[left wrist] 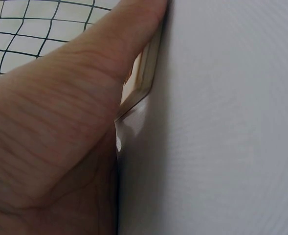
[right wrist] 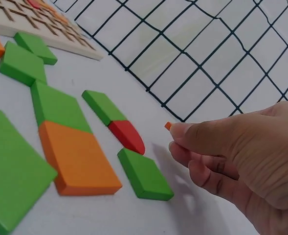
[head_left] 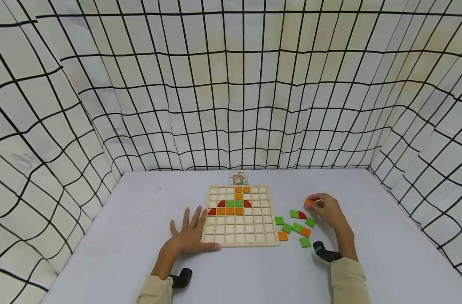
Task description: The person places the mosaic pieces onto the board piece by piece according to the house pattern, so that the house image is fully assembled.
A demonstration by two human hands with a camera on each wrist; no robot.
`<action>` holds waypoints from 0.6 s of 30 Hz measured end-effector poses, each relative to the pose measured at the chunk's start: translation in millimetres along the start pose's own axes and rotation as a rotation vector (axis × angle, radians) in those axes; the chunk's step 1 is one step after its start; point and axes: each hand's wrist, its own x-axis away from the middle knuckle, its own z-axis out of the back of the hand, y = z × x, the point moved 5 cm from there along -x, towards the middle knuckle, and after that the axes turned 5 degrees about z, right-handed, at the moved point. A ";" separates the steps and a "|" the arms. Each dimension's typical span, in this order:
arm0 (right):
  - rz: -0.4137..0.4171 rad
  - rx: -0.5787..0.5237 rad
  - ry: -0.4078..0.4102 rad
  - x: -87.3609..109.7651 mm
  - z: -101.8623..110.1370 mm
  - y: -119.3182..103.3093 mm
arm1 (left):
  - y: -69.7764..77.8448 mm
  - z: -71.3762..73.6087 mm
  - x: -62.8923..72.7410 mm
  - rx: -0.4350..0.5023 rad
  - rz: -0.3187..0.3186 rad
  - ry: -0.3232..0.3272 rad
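Between thumb and fingers my right hand (head_left: 327, 210) pinches a small orange tile (head_left: 309, 202), held over the table to the right of the loose pieces. Only a corner of that orange tile (right wrist: 168, 126) shows in the right wrist view; the fingertips hide the rest. My left hand (head_left: 190, 236) lies with fingers spread at the lower left corner of a wooden grid board (head_left: 249, 244), thumb along its front edge. Set in the board's cells are orange round pieces (head_left: 242, 190), orange squares (head_left: 229, 211), green squares (head_left: 234, 203) and red quarter-round pieces (head_left: 221, 203).
Right of the board lie several loose green tiles (head_left: 304, 242), orange tiles (head_left: 282, 236) and a red quarter-round piece (head_left: 302, 215). A small pattern card (head_left: 239, 177) sits behind the board. White cloth with a black grid (head_left: 249, 97) encloses the white table (head_left: 139, 219) at back and sides.
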 end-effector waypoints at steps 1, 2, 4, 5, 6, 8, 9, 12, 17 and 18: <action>0.008 -0.009 0.004 -0.5 0.5 0.1 | -0.1 0.2 0.2 -0.002 0.000 0.002; 0.015 -0.018 0.007 -0.8 0.8 -0.2 | -0.3 0.4 0.3 -0.002 -0.001 0.004; 0.035 -0.025 0.009 -1.7 1.5 -1.5 | -0.5 0.3 -0.1 -0.004 -0.003 0.005; 0.044 -0.027 0.009 -2.1 1.7 -2.6 | -0.6 0.2 -0.6 -0.004 -0.005 0.007; 0.054 -0.032 0.009 -2.6 1.8 -3.6 | -0.7 0.1 -1.0 -0.007 -0.005 0.007; 0.069 -0.041 0.004 -3.3 1.4 -5.8 | -1.0 -0.2 -1.7 -0.005 -0.006 0.007; 0.078 -0.043 0.003 -3.6 0.6 -6.9 | -1.3 -0.5 -2.1 -0.004 -0.005 0.005; 0.082 -0.060 -0.003 -4.8 -3.3 -9.7 | -1.7 -0.9 -2.6 -0.002 -0.005 0.005; 0.088 -0.067 -0.026 -8.2 -14.6 -18.8 | -2.0 -1.1 -1.6 0.003 -0.003 0.010; 0.092 -0.068 -0.030 -9.3 -17.2 -21.7 | -2.1 -1.1 -1.2 0.004 -0.001 0.010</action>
